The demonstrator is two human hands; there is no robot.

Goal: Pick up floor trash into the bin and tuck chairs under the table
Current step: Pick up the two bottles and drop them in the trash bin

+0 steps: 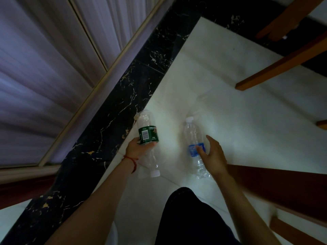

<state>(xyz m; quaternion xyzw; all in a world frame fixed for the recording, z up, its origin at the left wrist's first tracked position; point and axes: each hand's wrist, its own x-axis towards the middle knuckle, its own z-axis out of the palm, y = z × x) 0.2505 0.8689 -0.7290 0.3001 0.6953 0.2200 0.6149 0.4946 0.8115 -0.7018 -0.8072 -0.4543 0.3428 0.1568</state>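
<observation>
While your left hand (137, 147) is wrapped around the green-labelled bottle (147, 138) at its middle, your right hand (212, 152) is spread open, fingers (200, 150) just touching the blue label of the second clear bottle (193, 147), not yet closed on it. That blue-labelled bottle appears to lie on the pale floor tile (238, 121) with its white cap pointing away from you; whether the green-labelled one is already lifted clear of the floor, you cannot tell from here, though its white cap (155, 173) points back toward you. To finish this pickup well, bring your right palm down over the label band, where the plastic is stiffest, and close thumb and fingers around the barrel rather than pinching the crumpled lower end, which would likely buckle and slip. Keep the left grip steady on its label as you rise, since an empty bottle is light and easy to flick away. Beyond the hands, the black marble border (123, 106) runs beside the left bottle, with the curtain (44, 59) behind it. Wooden chair legs (279, 68) stand ahead on the right, and a dark wooden edge (274, 183) sits close by your right forearm, so lift straight up to avoid knocking it. No bin is in view; you will need to find it once both bottles are in hand.
</observation>
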